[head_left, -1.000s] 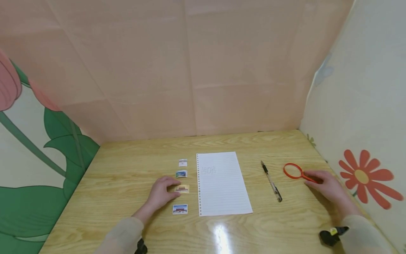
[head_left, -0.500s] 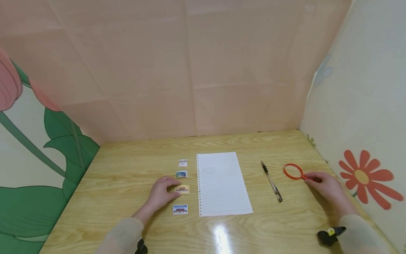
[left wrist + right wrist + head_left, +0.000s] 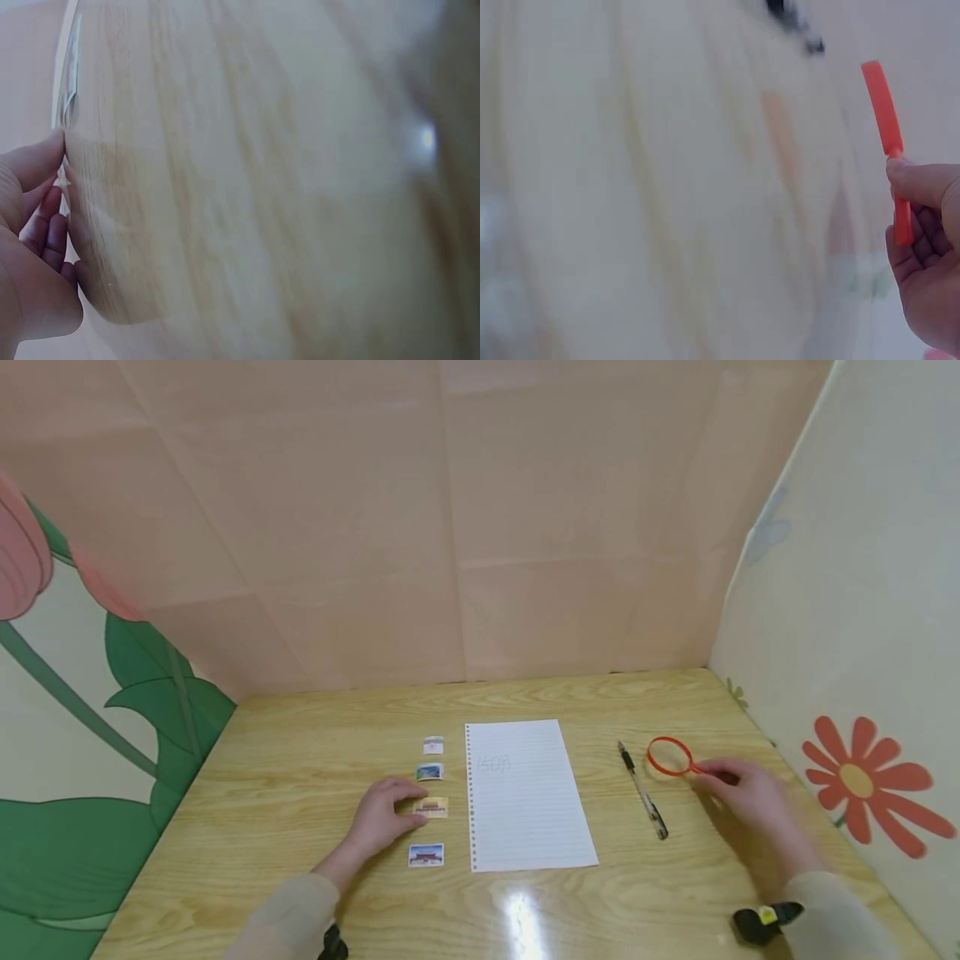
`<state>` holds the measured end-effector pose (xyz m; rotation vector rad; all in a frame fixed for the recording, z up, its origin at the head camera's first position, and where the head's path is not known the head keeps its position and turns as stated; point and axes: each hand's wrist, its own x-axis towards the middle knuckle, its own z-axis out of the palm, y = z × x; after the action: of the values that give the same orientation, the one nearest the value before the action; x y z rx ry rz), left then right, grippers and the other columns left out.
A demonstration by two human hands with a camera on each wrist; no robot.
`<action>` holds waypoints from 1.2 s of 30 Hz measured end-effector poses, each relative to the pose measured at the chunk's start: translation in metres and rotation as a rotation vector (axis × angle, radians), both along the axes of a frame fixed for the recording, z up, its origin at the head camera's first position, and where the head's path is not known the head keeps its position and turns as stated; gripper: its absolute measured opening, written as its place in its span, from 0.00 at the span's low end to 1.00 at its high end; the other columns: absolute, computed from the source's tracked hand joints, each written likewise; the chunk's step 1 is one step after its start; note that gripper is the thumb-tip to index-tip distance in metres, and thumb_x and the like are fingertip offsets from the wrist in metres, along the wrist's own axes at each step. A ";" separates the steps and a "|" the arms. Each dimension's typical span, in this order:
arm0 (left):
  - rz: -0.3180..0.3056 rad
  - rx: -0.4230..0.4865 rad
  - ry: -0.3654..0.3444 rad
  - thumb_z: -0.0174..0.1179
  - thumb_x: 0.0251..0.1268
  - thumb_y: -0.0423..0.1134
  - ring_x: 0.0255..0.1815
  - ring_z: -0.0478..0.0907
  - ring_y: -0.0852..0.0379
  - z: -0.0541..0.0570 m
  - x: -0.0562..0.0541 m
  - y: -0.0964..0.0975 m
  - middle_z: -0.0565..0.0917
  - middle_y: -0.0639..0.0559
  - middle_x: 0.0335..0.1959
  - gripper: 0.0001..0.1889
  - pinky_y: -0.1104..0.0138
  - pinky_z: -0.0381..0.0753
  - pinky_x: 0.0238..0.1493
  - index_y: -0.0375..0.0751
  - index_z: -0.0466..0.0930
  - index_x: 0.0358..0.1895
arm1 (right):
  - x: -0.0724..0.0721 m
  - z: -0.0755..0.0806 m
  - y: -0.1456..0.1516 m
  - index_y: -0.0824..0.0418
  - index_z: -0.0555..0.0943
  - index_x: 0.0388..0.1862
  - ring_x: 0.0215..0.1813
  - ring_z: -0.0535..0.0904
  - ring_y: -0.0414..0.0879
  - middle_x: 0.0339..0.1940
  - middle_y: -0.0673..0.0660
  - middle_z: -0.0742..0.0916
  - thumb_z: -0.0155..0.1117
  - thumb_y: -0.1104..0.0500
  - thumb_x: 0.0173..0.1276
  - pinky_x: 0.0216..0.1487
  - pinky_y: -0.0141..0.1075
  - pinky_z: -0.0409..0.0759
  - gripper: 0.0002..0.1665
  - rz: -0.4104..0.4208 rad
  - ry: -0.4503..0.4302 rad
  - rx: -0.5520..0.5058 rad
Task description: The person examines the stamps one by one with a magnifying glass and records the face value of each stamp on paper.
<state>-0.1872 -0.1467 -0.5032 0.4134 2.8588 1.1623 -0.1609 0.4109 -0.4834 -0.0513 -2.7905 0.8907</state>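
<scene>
My right hand [image 3: 738, 785] pinches the handle of a red magnifying glass [image 3: 649, 762], held off the table in the right wrist view, with its red rim [image 3: 883, 109] edge-on. On the left, my left hand [image 3: 386, 814] has its index finger at the upper edge and its thumb at the lower edge of a yellowish postage stamp [image 3: 433, 807]. This stamp lies in a column with a blue-green stamp [image 3: 430, 772] and a pale stamp [image 3: 432, 745] beyond it, and a stamp with a red building [image 3: 426, 856] nearer me.
Lined loose-leaf paper [image 3: 525, 810] with faint handwriting lies right of the stamps. A black-gripped clear pen [image 3: 643, 792] rests between paper and magnifying glass. The wooden table [image 3: 300, 752] ends at a pink backdrop [image 3: 360, 568] and a flower-painted right wall [image 3: 855, 635].
My right hand has lifted the magnifying glass and carried it left, toward the pen. The left hand and the stamps stay where they were.
</scene>
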 end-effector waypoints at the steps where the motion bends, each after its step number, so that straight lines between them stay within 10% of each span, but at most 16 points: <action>1: 0.003 -0.001 -0.004 0.75 0.53 0.39 0.55 0.76 0.49 0.000 0.000 0.000 0.81 0.54 0.50 0.17 0.49 0.71 0.63 0.49 0.87 0.48 | -0.002 0.002 -0.007 0.63 0.87 0.44 0.38 0.77 0.37 0.41 0.61 0.88 0.71 0.56 0.66 0.31 0.25 0.75 0.13 0.022 0.013 -0.015; 28: -0.006 -0.007 0.026 0.76 0.52 0.39 0.54 0.76 0.49 -0.001 -0.002 0.000 0.82 0.55 0.48 0.18 0.50 0.71 0.62 0.48 0.87 0.48 | -0.048 -0.007 -0.209 0.58 0.88 0.34 0.32 0.74 0.39 0.31 0.47 0.85 0.75 0.71 0.55 0.31 0.31 0.73 0.11 0.608 0.226 -0.128; 36: -0.020 0.003 0.071 0.77 0.49 0.38 0.53 0.77 0.48 -0.001 -0.002 -0.001 0.83 0.53 0.47 0.19 0.49 0.72 0.62 0.46 0.87 0.47 | -0.047 -0.007 -0.250 0.56 0.88 0.35 0.37 0.78 0.40 0.33 0.46 0.87 0.75 0.69 0.57 0.38 0.33 0.75 0.10 0.669 0.209 -0.115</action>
<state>-0.1889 -0.1478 -0.5039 0.4916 2.9053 1.1729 -0.2074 0.1611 -0.4905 0.9443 -2.5657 1.1060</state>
